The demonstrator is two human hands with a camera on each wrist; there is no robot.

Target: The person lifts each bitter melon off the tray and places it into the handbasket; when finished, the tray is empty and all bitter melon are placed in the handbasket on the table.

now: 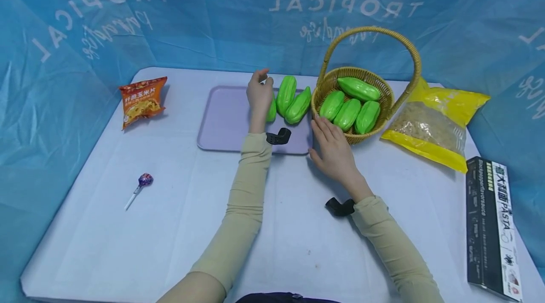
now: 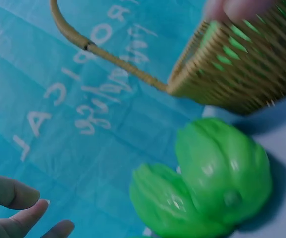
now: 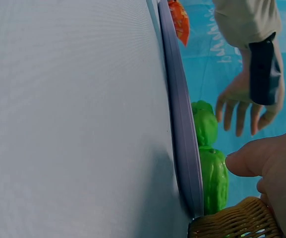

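Blue sheeting (image 1: pixel 238 24) backs a white table (image 1: pixel 302 218) bearing a lilac tray (image 1: pixel 225 118).

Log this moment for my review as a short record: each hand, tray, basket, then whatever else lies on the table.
Left hand: over the flat lilac rectangular tray, fingers loose, holding nothing
Right hand: fingers touching the rim of the round tan woven basket
Tray: three glossy green ridged oblong fruits visible, one partly hidden by the left hand
Basket: four similar fruits; arched handle upright
Table, left: orange snack bag; purple-wrapped lollipop on a white stick
Table, right: yellow bag with clear window; long black-and-white pasta box
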